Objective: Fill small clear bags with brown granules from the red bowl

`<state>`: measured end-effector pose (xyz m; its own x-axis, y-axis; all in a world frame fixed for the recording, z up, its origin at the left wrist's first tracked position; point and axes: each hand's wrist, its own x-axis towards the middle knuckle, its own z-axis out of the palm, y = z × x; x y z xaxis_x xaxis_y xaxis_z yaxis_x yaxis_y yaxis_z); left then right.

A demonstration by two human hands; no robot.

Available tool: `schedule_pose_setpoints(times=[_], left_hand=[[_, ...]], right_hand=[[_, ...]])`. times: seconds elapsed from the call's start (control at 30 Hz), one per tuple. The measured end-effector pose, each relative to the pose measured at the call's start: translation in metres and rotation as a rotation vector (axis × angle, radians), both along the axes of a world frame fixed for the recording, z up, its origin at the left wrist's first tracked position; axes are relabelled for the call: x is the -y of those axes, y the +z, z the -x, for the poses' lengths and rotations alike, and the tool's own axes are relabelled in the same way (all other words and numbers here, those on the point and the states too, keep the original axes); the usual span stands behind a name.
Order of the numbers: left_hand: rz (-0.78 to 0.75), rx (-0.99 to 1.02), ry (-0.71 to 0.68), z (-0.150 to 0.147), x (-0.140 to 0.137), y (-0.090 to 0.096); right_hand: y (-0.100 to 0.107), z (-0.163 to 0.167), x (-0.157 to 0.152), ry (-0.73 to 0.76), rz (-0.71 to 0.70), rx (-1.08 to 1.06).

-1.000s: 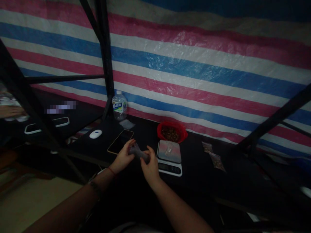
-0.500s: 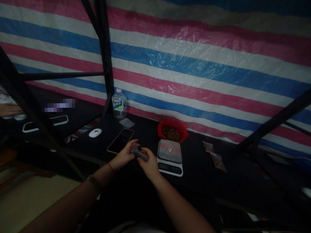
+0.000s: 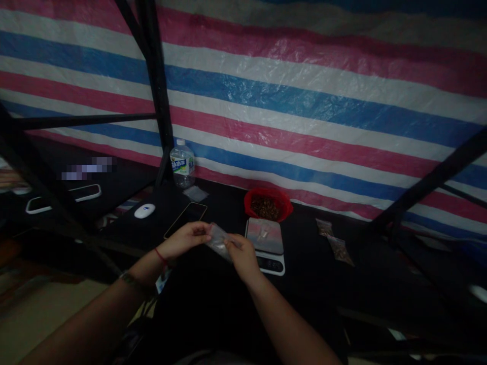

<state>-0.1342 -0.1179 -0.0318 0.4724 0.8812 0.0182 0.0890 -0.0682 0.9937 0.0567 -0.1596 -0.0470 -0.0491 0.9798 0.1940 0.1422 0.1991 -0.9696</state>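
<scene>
A small clear plastic bag [image 3: 218, 240] is stretched between my two hands, in front of the scale. My left hand [image 3: 187, 239] pinches its left edge, and my right hand [image 3: 242, 255] grips the right side. Whether anything lies inside the bag I cannot tell. Just beyond my right hand stands a white digital scale [image 3: 274, 265] with a small clear object on its plate. Behind the scale sits a red bowl [image 3: 288, 207] holding many small brown pieces. Partly covered by my left hand, a phone [image 3: 189, 215] lies on the black table.
Two filled small bags [image 3: 341, 250] lie to the right. At the back left stand a plastic bottle [image 3: 183, 165] and some flat clear bags [image 3: 196, 193]. A white oval device [image 3: 144, 211] lies left of the phone. Black metal posts [image 3: 158, 91] frame the table; another person's hand shows far left.
The bag was bunched and blurred between my hands; now it is spread flatter and paler. My right hand has moved slightly right. The whole view has shifted a little.
</scene>
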Motion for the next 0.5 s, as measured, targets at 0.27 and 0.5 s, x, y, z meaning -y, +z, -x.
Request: schedule_pose_setpoints(times=[0.27,0.5], left_hand=[[-0.326,-0.404,0.075,-0.005,-0.074,0.045],[-0.499,-1.058,-0.12,-0.032,-0.176,0.018]], right_hand=[[0.031,-0.081,0.004,-0.362,-0.297,0.105],[0.024,-0.269,-0.021,-0.817,-0.071,0.904]])
